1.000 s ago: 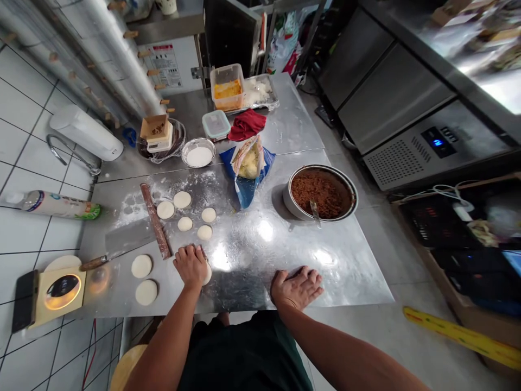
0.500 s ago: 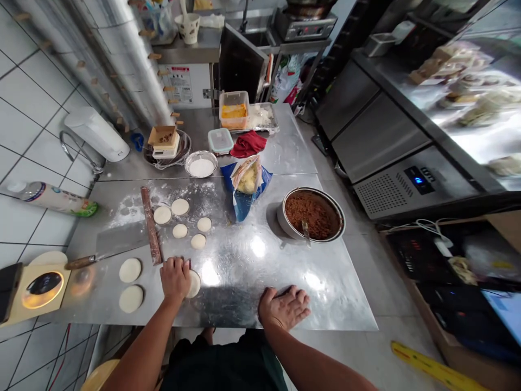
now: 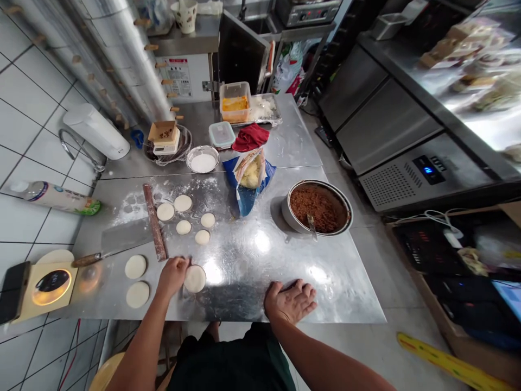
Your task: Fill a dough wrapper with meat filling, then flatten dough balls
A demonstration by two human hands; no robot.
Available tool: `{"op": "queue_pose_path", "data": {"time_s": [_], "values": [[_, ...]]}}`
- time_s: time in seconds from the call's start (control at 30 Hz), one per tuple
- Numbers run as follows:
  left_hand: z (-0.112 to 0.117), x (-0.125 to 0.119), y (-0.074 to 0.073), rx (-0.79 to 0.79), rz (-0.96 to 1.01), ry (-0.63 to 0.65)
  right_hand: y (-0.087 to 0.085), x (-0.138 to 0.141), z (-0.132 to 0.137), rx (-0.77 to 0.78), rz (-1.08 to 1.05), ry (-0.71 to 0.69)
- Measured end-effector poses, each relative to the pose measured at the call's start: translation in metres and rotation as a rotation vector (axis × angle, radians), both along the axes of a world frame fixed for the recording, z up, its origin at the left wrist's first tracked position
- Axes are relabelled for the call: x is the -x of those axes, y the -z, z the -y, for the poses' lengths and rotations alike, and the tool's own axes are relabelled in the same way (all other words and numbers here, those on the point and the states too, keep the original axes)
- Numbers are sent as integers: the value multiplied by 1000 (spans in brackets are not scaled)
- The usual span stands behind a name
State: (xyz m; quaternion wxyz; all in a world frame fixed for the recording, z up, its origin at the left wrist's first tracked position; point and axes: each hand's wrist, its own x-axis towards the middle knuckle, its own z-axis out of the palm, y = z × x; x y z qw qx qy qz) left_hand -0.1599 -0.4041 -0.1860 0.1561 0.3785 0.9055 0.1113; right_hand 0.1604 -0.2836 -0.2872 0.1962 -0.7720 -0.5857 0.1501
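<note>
My left hand (image 3: 173, 275) is curled, thumb and fingertips together, beside the upper left edge of a flattened round of dough (image 3: 195, 279). Whether anything is inside those fingers is hidden. My right hand (image 3: 290, 302) rests on the metal tabletop (image 3: 240, 271) near its front edge, fingers spread and holding nothing. Two more dough rounds (image 3: 135, 266) lie left of my left forearm. Beyond my left hand, several smaller dough pieces (image 3: 183, 203) lie on the floured surface. A flour-dusted rolling pin (image 3: 154, 222) lies just past my left hand.
A bowl of brown crumbly filling (image 3: 315, 209) with a spoon stands at the right. Behind are an opened blue bag (image 3: 248, 182), a foil dish of white powder (image 3: 202, 161) and a red cloth (image 3: 250, 137). A wide-bladed knife (image 3: 126, 236) and a scale (image 3: 51, 282) are at the left.
My left hand has drawn back left from the dough round, uncovering it, and its fingers have curled in. My right hand stays flat on the table. The view has shifted slightly.
</note>
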Motion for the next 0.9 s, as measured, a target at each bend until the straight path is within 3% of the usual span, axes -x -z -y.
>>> {"op": "queue_pose_path", "data": {"time_s": [0.13, 0.23, 0.3, 0.37, 0.43, 0.53, 0.67, 0.73, 0.8, 0.9], "values": [[18, -24, -11, -15, 200, 28, 3, -1, 0, 18, 9, -8], [32, -38, -18, -57, 449, -82, 1, 0, 0, 23, 2, -5], [48, -31, -24, -58, 574, -160, -2, 2, 0, 28, -5, -3], [63, -12, -32, -16, 510, -217, -4, 3, -1, 29, -7, -3], [65, 13, -38, 1, 234, -247, -4, 3, -1, 35, -8, -7], [25, 44, -38, -106, -111, -157, -1, 2, -2, 42, -9, -10], [-66, 68, -22, -140, -156, 180, -1, 3, -2, 14, -6, 3], [-93, 73, -12, -75, -138, 271, -3, 5, -2, -5, -8, 8], [-96, 74, -5, -32, -129, 271, -5, 6, -2, -11, -12, 7], [-72, 72, 0, -7, -98, 260, -6, 6, -3, -2, -12, 6]]}}
